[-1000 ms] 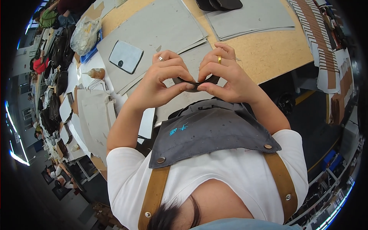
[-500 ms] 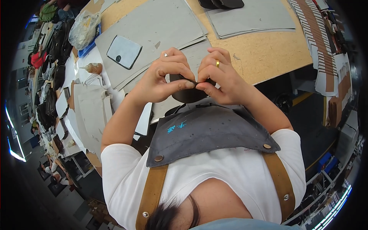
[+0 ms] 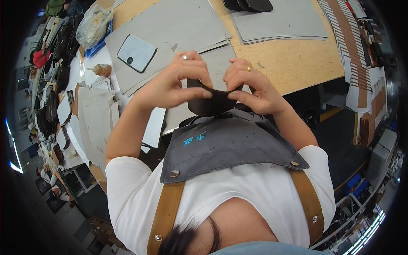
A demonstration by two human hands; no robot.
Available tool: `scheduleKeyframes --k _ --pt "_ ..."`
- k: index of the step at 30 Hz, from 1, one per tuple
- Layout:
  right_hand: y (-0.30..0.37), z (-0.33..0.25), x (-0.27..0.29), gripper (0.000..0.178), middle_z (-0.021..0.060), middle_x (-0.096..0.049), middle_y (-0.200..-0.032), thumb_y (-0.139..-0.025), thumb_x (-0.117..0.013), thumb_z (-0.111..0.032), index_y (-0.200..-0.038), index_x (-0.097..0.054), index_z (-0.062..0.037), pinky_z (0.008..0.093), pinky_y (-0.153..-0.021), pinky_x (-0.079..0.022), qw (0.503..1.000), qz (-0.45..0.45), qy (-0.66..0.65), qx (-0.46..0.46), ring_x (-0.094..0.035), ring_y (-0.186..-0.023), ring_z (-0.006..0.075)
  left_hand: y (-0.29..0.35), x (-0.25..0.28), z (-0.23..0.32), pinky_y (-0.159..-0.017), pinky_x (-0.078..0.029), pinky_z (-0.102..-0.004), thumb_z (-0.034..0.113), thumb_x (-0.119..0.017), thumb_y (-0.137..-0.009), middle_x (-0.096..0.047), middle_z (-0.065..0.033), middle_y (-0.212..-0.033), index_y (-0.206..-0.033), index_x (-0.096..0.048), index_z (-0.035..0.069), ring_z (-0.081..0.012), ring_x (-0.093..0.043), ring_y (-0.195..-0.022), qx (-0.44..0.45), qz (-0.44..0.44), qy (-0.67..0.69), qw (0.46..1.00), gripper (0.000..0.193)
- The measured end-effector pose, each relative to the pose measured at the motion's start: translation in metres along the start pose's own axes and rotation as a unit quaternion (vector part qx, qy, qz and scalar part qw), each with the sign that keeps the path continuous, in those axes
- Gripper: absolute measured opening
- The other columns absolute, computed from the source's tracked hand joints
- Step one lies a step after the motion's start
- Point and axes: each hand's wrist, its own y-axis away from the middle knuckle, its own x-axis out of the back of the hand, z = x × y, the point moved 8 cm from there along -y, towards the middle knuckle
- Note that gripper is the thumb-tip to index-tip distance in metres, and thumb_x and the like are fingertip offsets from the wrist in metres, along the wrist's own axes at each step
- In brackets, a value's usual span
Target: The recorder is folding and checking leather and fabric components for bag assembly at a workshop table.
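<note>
Both hands hold a small curved black leather piece [image 3: 211, 103] in front of my chest, above the grey apron bib [image 3: 225, 142]. My left hand [image 3: 176, 85] grips its left edge, thumb pressed on the top rim. My right hand [image 3: 250, 85], a ring on one finger, pinches the right edge. The piece bends into an arc between the thumbs. Its lower part is partly hidden by the apron.
Grey sheets [image 3: 178, 29] lie stacked on the wooden table [image 3: 293, 63]. A rounded grey panel with a dark hole [image 3: 137, 52] rests on them. A glue bottle [image 3: 100, 69] and a plastic bag [image 3: 92, 25] sit at the left. Dark pieces [image 3: 250, 4] lie at the far edge.
Both hands have drawn closer to my chest with the black piece, which now shows more clearly as a bent arc between the thumbs.
</note>
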Motion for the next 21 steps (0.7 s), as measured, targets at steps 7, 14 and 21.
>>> scheduleKeyframes --k 7,14,21 --pt "0.000 -0.002 0.006 0.009 -0.0016 -0.054 -0.080 -0.076 -0.064 -0.009 -0.080 -0.056 -0.0104 0.0428 -0.104 -0.019 0.981 0.006 0.187 -0.043 -0.050 -0.089 0.0156 0.008 0.013 -0.015 -0.091 -0.025 -0.0355 0.018 -0.071 -0.073 -0.055 0.0036 -0.076 -0.076 -0.061 0.010 -0.0162 -0.045 -0.088 0.047 0.025 0.000 0.999 0.013" --pt "-0.003 0.003 0.005 0.011 -0.0021 -0.056 -0.079 -0.077 -0.066 -0.016 -0.079 -0.057 -0.0108 0.0425 -0.103 -0.021 0.986 0.025 0.166 -0.013 -0.053 -0.088 0.0139 0.004 0.014 -0.015 -0.083 -0.031 -0.0324 0.015 -0.070 -0.073 -0.055 0.0001 -0.077 -0.078 -0.061 0.008 -0.0170 -0.044 -0.081 0.030 0.081 0.007 0.996 0.013" --pt "-0.019 -0.008 -0.003 0.009 -0.0021 -0.055 -0.077 -0.075 -0.065 -0.013 -0.077 -0.057 -0.0108 0.0417 -0.099 -0.026 0.972 0.068 0.225 0.018 -0.054 -0.079 0.0145 -0.003 0.007 -0.014 -0.087 -0.029 -0.0341 0.016 -0.068 -0.077 -0.055 0.0015 -0.078 -0.082 -0.062 0.010 -0.0172 -0.046 -0.088 0.033 0.068 -0.025 0.997 0.010"
